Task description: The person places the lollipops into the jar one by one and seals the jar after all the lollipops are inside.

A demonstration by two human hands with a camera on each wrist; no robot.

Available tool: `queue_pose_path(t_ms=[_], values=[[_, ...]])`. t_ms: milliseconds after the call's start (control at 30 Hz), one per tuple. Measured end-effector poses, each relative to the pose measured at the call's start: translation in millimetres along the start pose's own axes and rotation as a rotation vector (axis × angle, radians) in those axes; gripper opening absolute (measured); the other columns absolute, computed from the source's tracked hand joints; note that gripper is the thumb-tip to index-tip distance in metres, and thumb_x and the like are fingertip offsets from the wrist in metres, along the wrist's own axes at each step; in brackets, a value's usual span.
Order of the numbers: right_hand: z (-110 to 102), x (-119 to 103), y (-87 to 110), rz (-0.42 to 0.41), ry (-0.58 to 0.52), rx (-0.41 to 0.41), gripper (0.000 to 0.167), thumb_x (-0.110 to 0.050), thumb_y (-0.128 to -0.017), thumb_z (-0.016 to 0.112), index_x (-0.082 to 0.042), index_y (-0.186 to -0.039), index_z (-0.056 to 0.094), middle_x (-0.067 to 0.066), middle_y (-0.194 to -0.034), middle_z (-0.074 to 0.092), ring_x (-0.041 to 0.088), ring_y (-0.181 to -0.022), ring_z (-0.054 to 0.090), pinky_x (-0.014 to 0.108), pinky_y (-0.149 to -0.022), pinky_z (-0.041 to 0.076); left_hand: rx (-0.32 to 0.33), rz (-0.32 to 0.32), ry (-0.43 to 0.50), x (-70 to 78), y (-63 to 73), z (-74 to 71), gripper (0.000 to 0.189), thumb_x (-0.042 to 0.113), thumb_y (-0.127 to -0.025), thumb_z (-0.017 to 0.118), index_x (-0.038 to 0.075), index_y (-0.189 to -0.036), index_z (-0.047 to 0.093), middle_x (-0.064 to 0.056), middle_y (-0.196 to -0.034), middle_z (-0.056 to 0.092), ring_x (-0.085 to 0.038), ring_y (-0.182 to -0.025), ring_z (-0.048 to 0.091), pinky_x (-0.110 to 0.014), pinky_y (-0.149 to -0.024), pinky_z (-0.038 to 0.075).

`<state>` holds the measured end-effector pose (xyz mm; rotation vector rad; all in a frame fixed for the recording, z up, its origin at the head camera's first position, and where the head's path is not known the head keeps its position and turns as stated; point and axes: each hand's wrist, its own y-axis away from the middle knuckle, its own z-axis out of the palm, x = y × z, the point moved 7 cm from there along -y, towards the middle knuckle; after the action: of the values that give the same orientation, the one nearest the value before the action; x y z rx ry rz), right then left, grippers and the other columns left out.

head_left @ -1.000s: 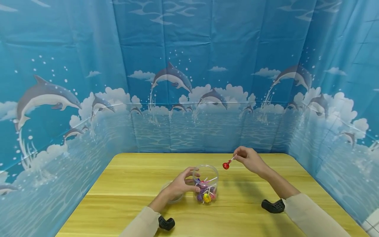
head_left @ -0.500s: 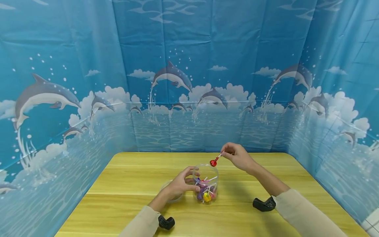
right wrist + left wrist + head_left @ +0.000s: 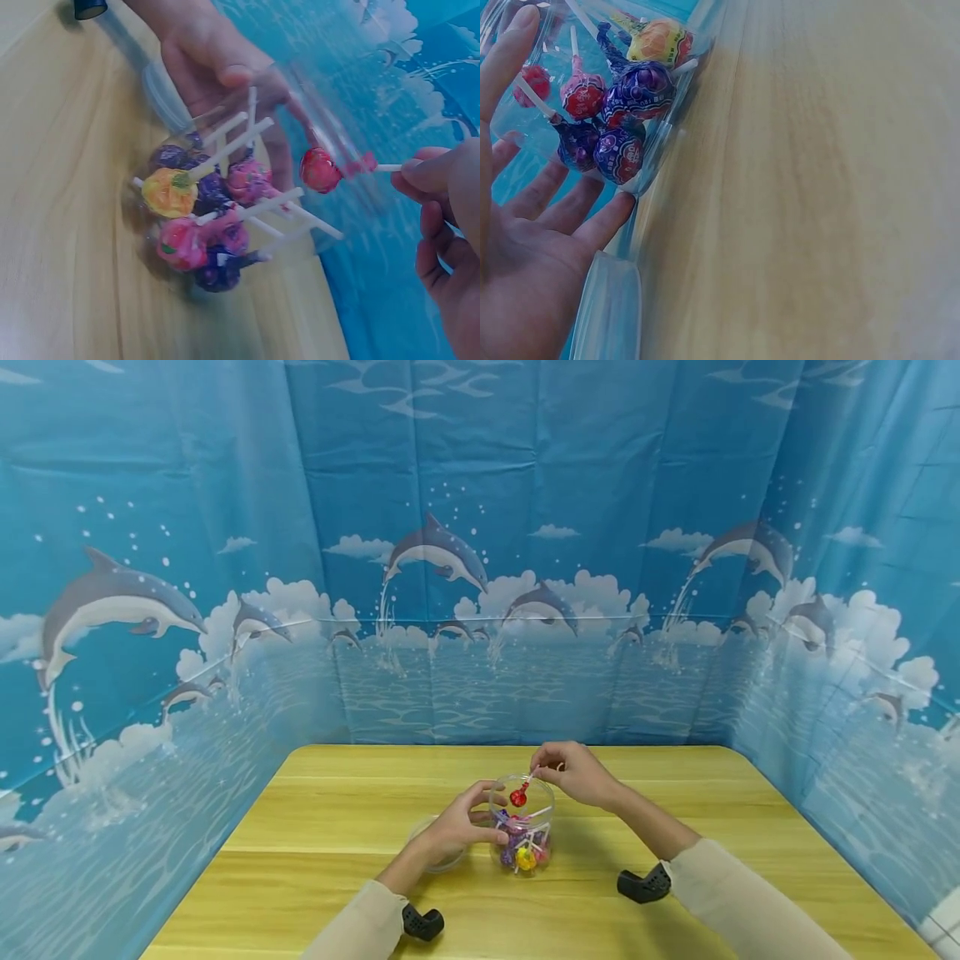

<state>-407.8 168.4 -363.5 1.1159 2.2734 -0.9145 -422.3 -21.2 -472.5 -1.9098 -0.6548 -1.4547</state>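
A clear plastic jar [image 3: 551,814] stands upright on the table, its lower part filled with wrapped lollipops in purple, pink and yellow, such as the yellow one [image 3: 171,192]. My left hand [image 3: 450,832] holds the jar from its left side, thumb in front and fingers round the back. My right hand [image 3: 579,775] pinches the white stick of a red-wrapped lollipop [image 3: 518,797] between thumb and fingertips. The red candy hangs head down just inside the jar's open mouth, above the other lollipops. My right fingers are right at the rim.
A clear round lid [image 3: 452,862] lies on the wooden table [image 3: 315,827] under my left wrist, left of the jar. A blue dolphin-print curtain [image 3: 480,693] stands behind the table and along both sides. Black wrist mounts [image 3: 422,924] sit at both cuffs.
My right hand has moved left and then down, carrying the red lollipop from right of the jar into its mouth. My left hand and the jar have stayed in place.
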Motion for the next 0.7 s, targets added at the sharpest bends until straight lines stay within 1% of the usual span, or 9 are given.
queue_pose_path(t_ms=[133,233,300,400,500,600,700], values=[[9,-3,-5.7,-0.085,0.097,-0.013,0.008,-0.008,-0.1,0.07,-0.011,-0.099,0.077,-0.002,-0.095,0.073,0.016,-0.083,0.065,0.032,-0.068,0.052,0.01,0.018,-0.019,2.0,-0.7,-0.6,0.075,0.024,-0.093,0.082,0.014,-0.155,0.041,-0.012,-0.143,0.053,-0.031,-0.132,0.054,-0.046,-0.108,0.046],[15,-7,-7.5,-0.147,0.161,-0.012,0.008,-0.007,-0.097,0.073,-0.01,-0.101,0.08,-0.001,-0.096,0.075,0.01,-0.081,0.063,0.031,-0.068,0.053,0.008,0.028,-0.022,3.0,-1.1,-0.3,0.074,0.023,-0.093,0.082,0.015,-0.155,0.042,-0.011,-0.143,0.053,-0.031,-0.131,0.054,-0.047,-0.11,0.044],[18,-8,-7.9,-0.161,0.175,-0.015,0.01,-0.005,-0.095,0.076,-0.009,-0.102,0.081,0.0,-0.097,0.076,0.01,-0.082,0.064,0.031,-0.07,0.053,0.006,0.026,-0.02,2.6,-1.0,0.3,0.073,0.022,-0.094,0.081,0.015,-0.155,0.042,-0.013,-0.143,0.053,-0.031,-0.131,0.054,-0.048,-0.11,0.044],[20,-9,-7.5,-0.155,0.167,-0.018,0.013,-0.002,-0.093,0.077,-0.006,-0.105,0.08,0.004,-0.099,0.076,0.012,-0.085,0.065,0.033,-0.071,0.053,0.006,0.023,-0.02,2.4,-0.8,0.8,0.073,0.02,-0.094,0.081,0.016,-0.155,0.042,-0.014,-0.143,0.052,-0.031,-0.131,0.055,-0.049,-0.11,0.044],[20,-8,-6.8,-0.123,0.152,-0.02,0.016,-0.003,-0.093,0.077,-0.005,-0.109,0.079,0.006,-0.1,0.076,0.014,-0.084,0.063,0.034,-0.072,0.052,0.008,0.016,-0.022,2.4,-0.5,0.8,0.073,0.021,-0.094,0.081,0.015,-0.156,0.042,-0.017,-0.144,0.051,-0.032,-0.131,0.054,-0.048,-0.109,0.045],[19,-6,-4.9,-0.091,0.14,-0.016,0.02,-0.004,-0.095,0.076,-0.006,-0.115,0.077,0.005,-0.101,0.075,0.015,-0.084,0.061,0.035,-0.073,0.052,0.006,0.011,-0.023,3.3,0.4,0.8,0.074,0.02,-0.094,0.08,0.013,-0.156,0.04,-0.019,-0.144,0.05,-0.032,-0.131,0.054,-0.047,-0.108,0.046],[17,-2,-0.6,-0.057,0.119,0.005,0.023,-0.008,-0.096,0.075,-0.009,-0.119,0.076,0.001,-0.103,0.074,0.015,-0.084,0.059,0.035,-0.073,0.052,-0.004,0.002,-0.018,3.1,0.8,1.3,0.076,0.018,-0.094,0.08,0.011,-0.157,0.038,-0.019,-0.145,0.049,-0.033,-0.13,0.054,-0.045,-0.106,0.048]])
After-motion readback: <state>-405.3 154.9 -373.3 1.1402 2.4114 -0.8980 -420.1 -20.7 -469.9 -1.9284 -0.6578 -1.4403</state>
